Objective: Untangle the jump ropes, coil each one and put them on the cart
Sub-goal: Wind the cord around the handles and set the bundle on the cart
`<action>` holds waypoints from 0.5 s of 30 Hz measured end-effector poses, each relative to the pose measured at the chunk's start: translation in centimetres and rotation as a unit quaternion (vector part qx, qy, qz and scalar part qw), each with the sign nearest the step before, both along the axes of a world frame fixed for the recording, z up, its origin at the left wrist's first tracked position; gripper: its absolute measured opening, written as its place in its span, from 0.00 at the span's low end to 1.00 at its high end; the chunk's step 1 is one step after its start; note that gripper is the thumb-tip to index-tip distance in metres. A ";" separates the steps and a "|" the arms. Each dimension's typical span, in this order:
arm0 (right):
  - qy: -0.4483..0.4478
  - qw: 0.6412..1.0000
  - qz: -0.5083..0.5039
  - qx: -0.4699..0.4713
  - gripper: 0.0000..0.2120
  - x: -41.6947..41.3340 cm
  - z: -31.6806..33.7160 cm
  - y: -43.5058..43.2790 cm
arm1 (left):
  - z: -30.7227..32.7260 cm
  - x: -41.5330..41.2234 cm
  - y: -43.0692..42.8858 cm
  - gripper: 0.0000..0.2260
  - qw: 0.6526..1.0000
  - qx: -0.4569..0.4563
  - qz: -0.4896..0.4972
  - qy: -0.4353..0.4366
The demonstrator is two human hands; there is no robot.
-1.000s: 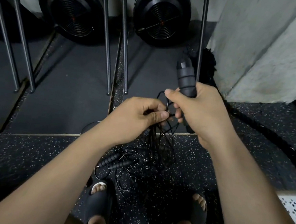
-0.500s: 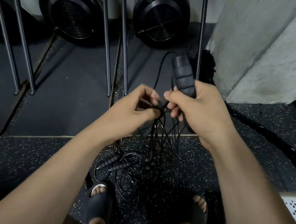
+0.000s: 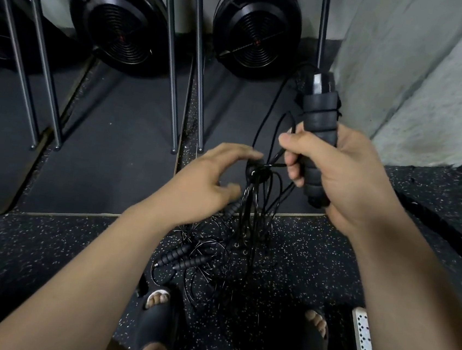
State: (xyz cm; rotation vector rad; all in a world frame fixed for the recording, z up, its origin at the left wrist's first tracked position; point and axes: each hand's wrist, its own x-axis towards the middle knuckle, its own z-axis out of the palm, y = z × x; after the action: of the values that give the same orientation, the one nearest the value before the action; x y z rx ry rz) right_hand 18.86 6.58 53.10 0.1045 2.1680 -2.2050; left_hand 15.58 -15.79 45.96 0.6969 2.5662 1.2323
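Note:
My right hand [image 3: 341, 175] grips a black foam jump rope handle [image 3: 319, 127], held upright at chest height. Thin black cords run from it into a knot [image 3: 261, 173] and hang in a tangle [image 3: 256, 220] down to the floor. My left hand [image 3: 209, 178] hovers just left of the knot with fingers spread; its fingertips are at the cords but do not pinch them. Two more black ribbed handles [image 3: 176, 254] [image 3: 196, 262] lie on the floor amid loose loops. A further handle [image 3: 232, 209] hangs under my left hand.
Two black fan wheels [image 3: 121, 18] [image 3: 257, 26] and slanted metal rails [image 3: 173, 63] stand ahead. A concrete pillar [image 3: 406, 65] rises at right, with a thick black rope [image 3: 435, 225] on the floor beside it. A white perforated cart corner [image 3: 363, 340] shows lower right. My sandalled feet [image 3: 156, 306] stand below.
My left hand has let go of the pinched knot and spread its fingers. My right hand has raised the handle slightly to the right, stretching the cords out of the tangle.

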 end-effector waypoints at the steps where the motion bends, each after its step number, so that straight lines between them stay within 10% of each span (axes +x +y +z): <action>1: 0.001 1.000 0.002 0.001 0.06 0.0 0.0 0.0 | 0.0 0.6 0.2 0.27 0.999 -0.022 -0.020 0.018; 15: 0.010 0.997 -0.064 -0.042 0.09 -0.3 -0.1 0.2 | 0.4 0.1 0.8 0.14 0.993 -0.073 0.088 0.038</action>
State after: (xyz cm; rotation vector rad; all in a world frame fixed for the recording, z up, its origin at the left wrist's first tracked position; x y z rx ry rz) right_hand 18.58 6.74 52.97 0.2251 2.1326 -2.3719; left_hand 15.68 -15.00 46.32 0.5056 2.7987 1.0703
